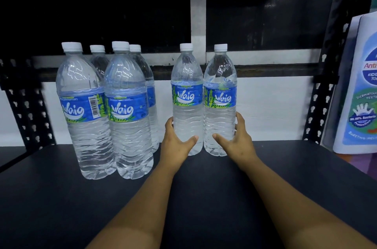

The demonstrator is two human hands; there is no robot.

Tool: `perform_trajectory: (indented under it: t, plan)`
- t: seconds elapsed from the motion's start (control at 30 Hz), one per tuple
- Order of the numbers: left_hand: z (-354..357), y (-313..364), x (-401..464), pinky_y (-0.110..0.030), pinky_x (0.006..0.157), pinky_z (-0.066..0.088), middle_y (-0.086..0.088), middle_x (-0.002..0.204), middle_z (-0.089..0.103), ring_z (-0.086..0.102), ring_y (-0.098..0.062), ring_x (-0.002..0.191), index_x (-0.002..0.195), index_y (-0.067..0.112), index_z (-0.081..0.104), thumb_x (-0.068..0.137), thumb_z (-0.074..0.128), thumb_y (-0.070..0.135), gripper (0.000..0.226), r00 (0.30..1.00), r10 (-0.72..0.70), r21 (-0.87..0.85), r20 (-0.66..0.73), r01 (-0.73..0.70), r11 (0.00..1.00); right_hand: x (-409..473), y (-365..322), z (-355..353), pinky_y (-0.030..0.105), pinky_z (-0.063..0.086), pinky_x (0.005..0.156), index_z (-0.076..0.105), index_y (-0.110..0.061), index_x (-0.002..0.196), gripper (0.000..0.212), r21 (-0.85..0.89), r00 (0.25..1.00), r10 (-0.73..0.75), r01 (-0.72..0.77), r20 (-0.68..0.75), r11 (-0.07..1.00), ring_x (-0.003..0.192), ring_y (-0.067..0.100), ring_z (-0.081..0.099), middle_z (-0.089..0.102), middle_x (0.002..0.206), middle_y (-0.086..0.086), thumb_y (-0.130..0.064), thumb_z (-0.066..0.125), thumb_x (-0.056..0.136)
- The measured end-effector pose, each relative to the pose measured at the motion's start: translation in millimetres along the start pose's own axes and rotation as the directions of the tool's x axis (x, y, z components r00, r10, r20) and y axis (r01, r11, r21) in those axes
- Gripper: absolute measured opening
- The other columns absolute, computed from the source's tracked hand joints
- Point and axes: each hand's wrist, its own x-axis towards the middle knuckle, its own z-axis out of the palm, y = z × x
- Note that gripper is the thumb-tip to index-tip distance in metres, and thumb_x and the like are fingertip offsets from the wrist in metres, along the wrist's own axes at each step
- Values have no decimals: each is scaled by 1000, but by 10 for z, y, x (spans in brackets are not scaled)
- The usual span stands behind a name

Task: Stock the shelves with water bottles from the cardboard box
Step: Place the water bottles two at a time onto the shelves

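Water bottles, six, upright on a dark shelf (61,208); two held, one per hand.

Left hand (175,142) curls round the lower body of the left held bottle (186,97), thumb across its front; right hand (237,142) grasps the right held bottle (220,97) likewise, the two bottles touching side by side. Fingers of both hands are hidden behind the bottles. Four stocked bottles (126,110) stand in a cluster to the left; the rear pair is largely masked by the front pair. White soap bottle (359,85) at the right is cut off by the frame edge, its print partly unreadable.
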Motion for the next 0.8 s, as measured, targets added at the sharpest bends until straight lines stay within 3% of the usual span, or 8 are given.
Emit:
perform_trajectory:
  t: [0.13, 0.27, 0.47, 0.63, 0.8]
  plan:
    - [-11, -15, 2, -31, 98, 45, 10, 130, 54, 55, -14, 115, 146, 31, 25, 77, 79, 32, 87, 1000, 0, 14, 6, -1, 1000, -13, 2, -11, 27, 42, 93, 25, -29, 148, 86, -6, 1000, 6, -6, -5, 1000, 106, 7, 52, 51, 117, -16, -26, 79, 81]
    - [-14, -18, -10, -28, 94, 43, 12, 125, 53, 54, -12, 111, 146, 31, 24, 78, 78, 34, 87, 1000, 12, 29, 6, -12, 999, -20, 12, -23, 24, 41, 89, 33, -24, 143, 77, -19, 999, 41, -41, 4, 999, 104, 7, 51, 51, 114, -14, -30, 78, 81]
    - [-39, 42, -95, -31, 100, 42, 3, 139, 52, 54, -17, 122, 147, 23, 25, 83, 76, 29, 82, 997, 64, 76, 54, -68, 995, -78, -17, -44, 25, 39, 87, 42, -22, 135, 64, -54, 996, 81, -80, 26, 995, 106, 11, 53, 56, 118, -9, -37, 76, 83]
    - [-139, 150, -264, -28, 107, 34, -4, 150, 42, 43, -22, 135, 154, 17, 14, 86, 73, 19, 90, 993, 34, 149, 113, -51, 988, -133, -148, -87, 27, 36, 91, 36, -19, 140, 65, -193, 992, 93, -74, 91, 978, 124, 25, 51, 53, 137, 2, -39, 69, 88]
    - [-293, 246, -499, -23, 110, 23, -5, 159, 25, 28, -21, 145, 154, 12, 14, 92, 65, 24, 81, 984, 70, 291, 161, -116, 950, -298, -267, -173, 29, 36, 95, 37, -12, 140, 62, -321, 988, 71, -24, 136, 947, 127, 28, 49, 50, 139, 9, -29, 68, 89]
